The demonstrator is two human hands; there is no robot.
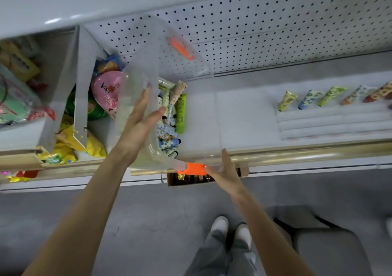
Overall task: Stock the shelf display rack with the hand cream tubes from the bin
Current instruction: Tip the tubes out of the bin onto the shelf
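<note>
The left hand (139,125) and right hand (225,173) touch a bin (132,91) of tubes (169,116).

Yellow snack bags (67,148) and a pink round packet (106,92) are crowded into the left shelf bay — backed by a white pegboard panel (275,32) — above a grey floor (148,222).

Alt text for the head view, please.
A clear bin of hand cream tubes sits tilted on the shelf, left hand flat on its wall, right hand touching its orange latch. Several tubes stand in the display rack at right.
</note>
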